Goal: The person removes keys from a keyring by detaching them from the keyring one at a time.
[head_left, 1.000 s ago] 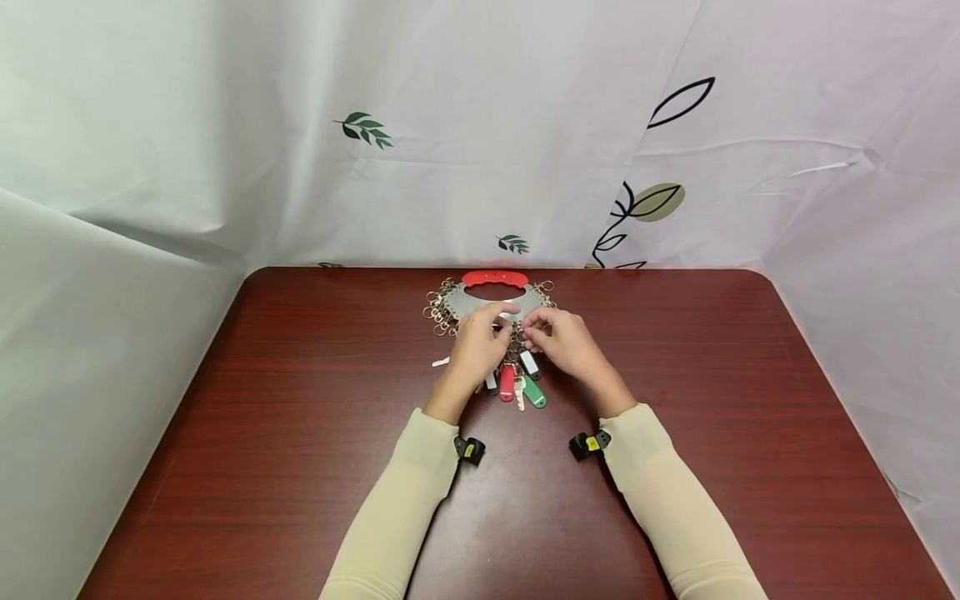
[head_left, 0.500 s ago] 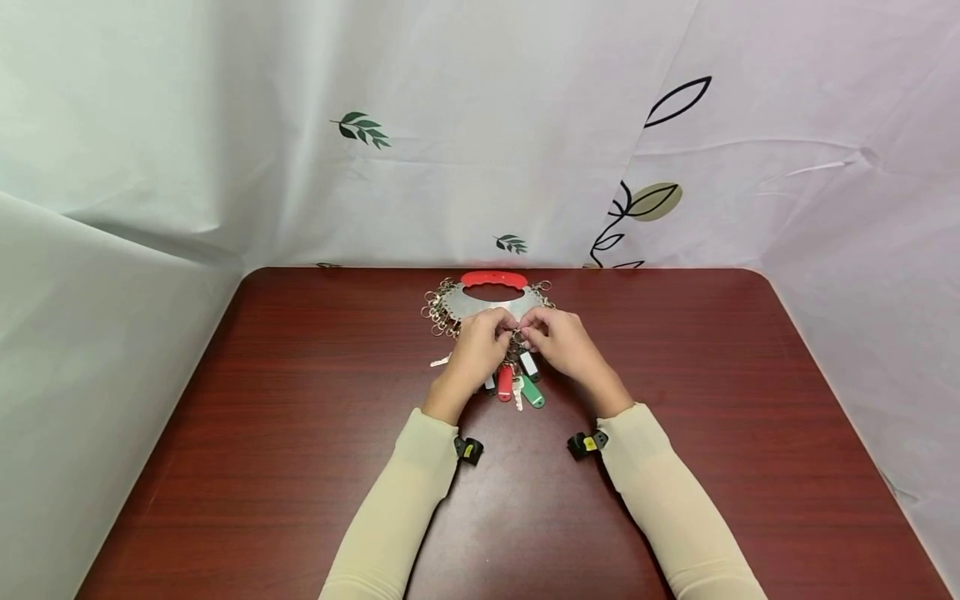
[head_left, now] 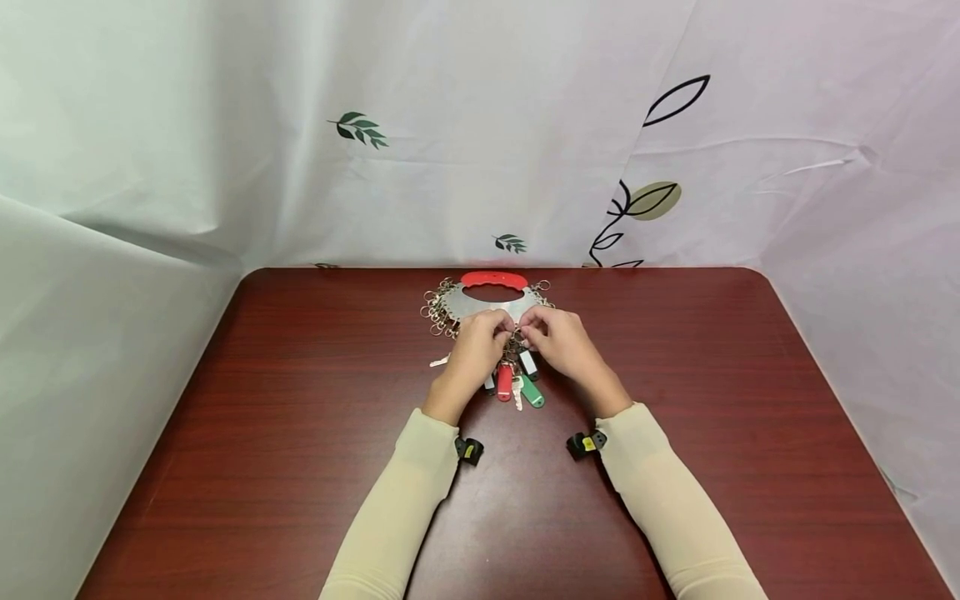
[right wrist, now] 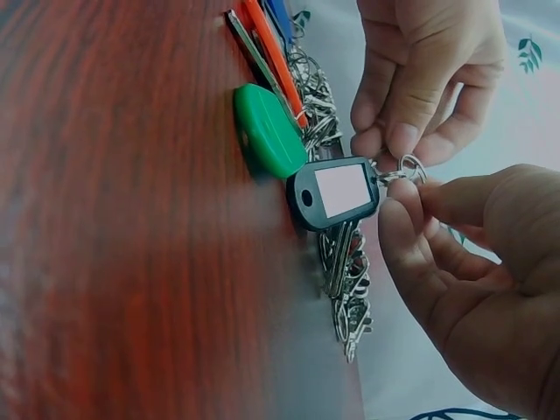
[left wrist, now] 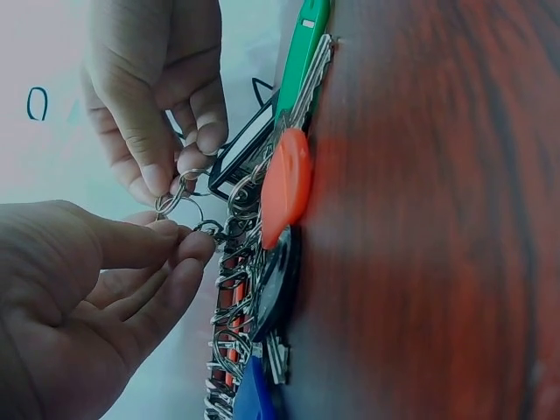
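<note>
Near the far edge of the table lies a metal key holder plate with a red handle and many small clasps around its rim. My left hand and right hand meet at its front edge. Between their fingertips is a split key ring; my right thumb and fingers pinch it. My left thumb and finger pinch the ring's lower side, by a small clasp. A black key tag with a white label hangs by the ring. Fingers partly hide the ring.
A red tag, a green tag and a silver key fan out towards me. Another key lies left of my left hand. A blue tag shows low in the left wrist view. A white curtain hangs behind the table.
My left index finger, stretched out over the plate a second ago, has bent down to the thumb. Both hands' fingertips have come closer together at the ring. The plate and tags stay put.
</note>
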`<state>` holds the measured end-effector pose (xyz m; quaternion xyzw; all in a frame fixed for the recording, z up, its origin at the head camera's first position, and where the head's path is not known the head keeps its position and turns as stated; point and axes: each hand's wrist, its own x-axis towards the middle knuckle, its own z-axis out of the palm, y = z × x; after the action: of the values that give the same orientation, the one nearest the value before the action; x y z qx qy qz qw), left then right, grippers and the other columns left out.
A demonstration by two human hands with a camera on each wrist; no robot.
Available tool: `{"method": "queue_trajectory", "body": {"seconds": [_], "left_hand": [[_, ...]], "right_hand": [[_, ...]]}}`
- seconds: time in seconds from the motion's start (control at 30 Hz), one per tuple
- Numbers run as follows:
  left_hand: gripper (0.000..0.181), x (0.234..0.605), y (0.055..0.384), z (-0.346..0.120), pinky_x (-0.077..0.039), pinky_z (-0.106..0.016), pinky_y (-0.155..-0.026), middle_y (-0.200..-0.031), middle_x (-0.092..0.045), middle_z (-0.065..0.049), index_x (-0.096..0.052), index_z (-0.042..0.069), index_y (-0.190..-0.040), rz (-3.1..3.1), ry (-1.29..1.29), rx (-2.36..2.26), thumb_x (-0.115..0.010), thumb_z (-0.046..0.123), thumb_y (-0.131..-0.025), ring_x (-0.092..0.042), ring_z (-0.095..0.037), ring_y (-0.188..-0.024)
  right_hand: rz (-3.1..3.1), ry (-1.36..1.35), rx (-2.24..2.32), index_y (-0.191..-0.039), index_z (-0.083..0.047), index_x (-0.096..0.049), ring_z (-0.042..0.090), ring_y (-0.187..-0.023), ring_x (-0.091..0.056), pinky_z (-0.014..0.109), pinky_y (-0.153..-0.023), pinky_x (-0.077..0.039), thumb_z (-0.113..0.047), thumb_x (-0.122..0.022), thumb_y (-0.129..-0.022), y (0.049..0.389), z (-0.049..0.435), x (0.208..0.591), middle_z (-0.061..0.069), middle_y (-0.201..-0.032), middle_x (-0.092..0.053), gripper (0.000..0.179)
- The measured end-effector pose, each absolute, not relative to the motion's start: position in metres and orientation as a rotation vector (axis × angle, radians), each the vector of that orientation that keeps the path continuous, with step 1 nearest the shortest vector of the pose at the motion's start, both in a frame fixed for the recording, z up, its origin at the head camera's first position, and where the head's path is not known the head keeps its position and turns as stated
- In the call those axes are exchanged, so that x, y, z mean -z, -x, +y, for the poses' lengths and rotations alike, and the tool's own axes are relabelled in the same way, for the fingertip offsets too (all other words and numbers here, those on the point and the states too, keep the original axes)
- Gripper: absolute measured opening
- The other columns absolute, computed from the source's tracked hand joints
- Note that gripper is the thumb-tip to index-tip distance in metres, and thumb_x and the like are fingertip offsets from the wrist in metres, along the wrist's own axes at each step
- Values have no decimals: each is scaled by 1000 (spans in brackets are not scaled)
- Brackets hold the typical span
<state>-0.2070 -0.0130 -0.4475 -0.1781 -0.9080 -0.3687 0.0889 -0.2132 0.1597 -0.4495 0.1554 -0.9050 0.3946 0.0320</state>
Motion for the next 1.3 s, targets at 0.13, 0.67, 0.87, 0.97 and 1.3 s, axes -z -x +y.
{"method": "queue_trajectory", "body": {"seconds": [0.13,0.67,0.87,0.97,1.3], "left_hand": [[8,447,207,-14,-57,-40,-85,-90,-76,-10,-73,5,-88,-2711,535,1087,-75,-3,-88,-71,-25,-89],[7,448,208,-14,-57,-39,-84,-89,-75,-9,-71,6,-87,-2726,484,1112,-74,1,-90,-70,-25,-88],[6,448,207,-14,-57,-40,-85,-90,-76,-9,-71,6,-87,-2725,493,1099,-75,1,-90,-71,-26,-90],[6,447,207,-14,-57,-41,-86,-91,-76,-9,-72,6,-88,-2722,496,1098,-75,1,-90,-71,-26,-90],[8,446,206,-14,-56,-41,-86,-92,-75,-9,-73,7,-89,-2720,525,1088,-74,0,-89,-69,-26,-91]], "right_hand": [[-2783,-425,-1253,-96,-8,-72,11,-68,-66,26,-65,-55,-8,-68,-98,213,159,449,3,-78,-72,4],[-2824,-501,-1181,-101,-9,-69,17,-80,-66,33,-76,-53,-9,-65,-95,213,160,449,4,-85,-72,7],[-2791,-617,-1100,-98,-6,-69,18,-79,-65,35,-74,-54,-10,-69,-95,211,159,448,5,-85,-70,5],[-2755,-660,-1058,-98,-5,-70,19,-81,-66,36,-76,-55,-10,-70,-96,211,159,449,6,-87,-70,5],[-2669,-724,-987,-96,-6,-74,22,-86,-66,40,-80,-54,-10,-72,-95,212,160,450,7,-96,-75,5]]}}
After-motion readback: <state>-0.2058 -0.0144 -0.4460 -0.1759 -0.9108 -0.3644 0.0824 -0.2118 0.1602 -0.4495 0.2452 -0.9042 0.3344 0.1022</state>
